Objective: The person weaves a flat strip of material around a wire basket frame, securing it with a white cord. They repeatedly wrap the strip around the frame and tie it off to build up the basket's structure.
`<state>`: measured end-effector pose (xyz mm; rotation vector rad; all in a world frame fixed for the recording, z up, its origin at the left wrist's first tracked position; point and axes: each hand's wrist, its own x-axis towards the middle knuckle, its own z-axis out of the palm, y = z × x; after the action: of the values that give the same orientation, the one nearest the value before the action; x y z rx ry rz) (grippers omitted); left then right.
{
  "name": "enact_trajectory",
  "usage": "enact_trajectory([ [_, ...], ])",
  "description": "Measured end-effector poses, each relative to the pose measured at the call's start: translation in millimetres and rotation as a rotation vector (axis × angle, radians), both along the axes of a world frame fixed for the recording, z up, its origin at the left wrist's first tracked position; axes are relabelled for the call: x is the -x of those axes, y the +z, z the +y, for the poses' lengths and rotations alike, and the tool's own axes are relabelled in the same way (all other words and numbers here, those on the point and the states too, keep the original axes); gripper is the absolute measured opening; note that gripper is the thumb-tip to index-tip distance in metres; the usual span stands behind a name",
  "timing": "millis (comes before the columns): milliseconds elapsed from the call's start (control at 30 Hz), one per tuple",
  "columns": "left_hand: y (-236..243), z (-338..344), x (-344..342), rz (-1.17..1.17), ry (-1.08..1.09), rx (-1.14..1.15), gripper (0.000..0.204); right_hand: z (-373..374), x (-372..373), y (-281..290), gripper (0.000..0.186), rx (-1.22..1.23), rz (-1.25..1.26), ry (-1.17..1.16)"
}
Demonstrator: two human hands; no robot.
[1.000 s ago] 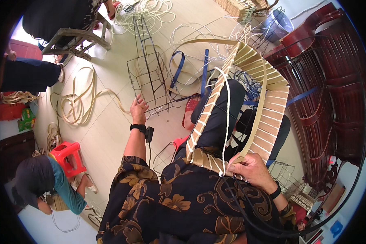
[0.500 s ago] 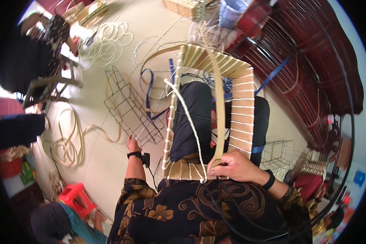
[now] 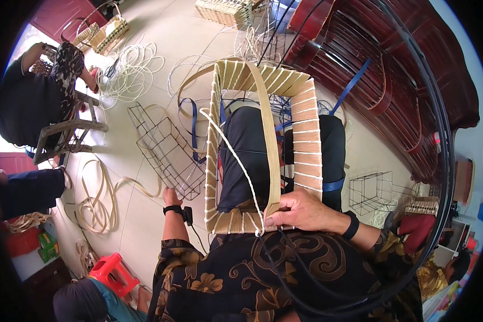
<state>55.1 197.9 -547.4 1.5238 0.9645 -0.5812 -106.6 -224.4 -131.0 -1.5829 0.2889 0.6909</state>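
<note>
Frame [image 3: 308, 155] — tan, rectangular, bound in white cord [image 3: 234, 151] — meets a strip [image 3: 273, 161] the right grip [image 3: 306, 213] pinches; left grip [image 3: 172, 197] unclear.

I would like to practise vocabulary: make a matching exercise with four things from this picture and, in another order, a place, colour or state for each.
1. right hand
2. plastic stool
3. left hand
4. twisted cord

A. close to the dark wire frame
B. white
C. holding the flat tan strip
D. red

Pairs: 1-C, 2-D, 3-A, 4-B

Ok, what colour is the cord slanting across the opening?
White cord, best seen in the head view.
</note>
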Motion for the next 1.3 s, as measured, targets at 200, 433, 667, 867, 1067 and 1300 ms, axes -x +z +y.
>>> enact_trajectory([
  [200, 148.4, -38.1, -18.4, -0.278, -0.042, 0.042, 0.063, -3.6, 3.8, -2.9, 0.029, 0.103, -0.014, 0.051],
  [433, 228.4, -9.1, -17.3, -0.552, -0.074, 0.755, 0.048, -6.5, 1.7, 8.1, 0.019, -0.046, 0.097, -0.004],
  [667, 252.1, -31.1, 12.6, -0.638, -0.016, 0.766, 0.051, -10.1, 4.5, 7.2, 0.02, -0.075, 0.073, 0.001],
  [867, 238.0, -61.2, 33.3, -0.706, 0.166, 0.841, 0.047, -10.3, 4.2, 7.9, 0.019, -0.078, 0.082, -0.007],
  [1067, 258.1, -71.3, 36.4, -0.709, 0.338, 0.573, 0.044, -13.3, 9.4, -0.1, 0.019, -0.09, 0.052, -0.019],
  [1300, 283.9, -68.4, 55.9, -0.758, 0.334, 0.445, 0.051, -20.2, 10.3, -5.8, 0.018, 0.093, -0.043, 0.081],
])
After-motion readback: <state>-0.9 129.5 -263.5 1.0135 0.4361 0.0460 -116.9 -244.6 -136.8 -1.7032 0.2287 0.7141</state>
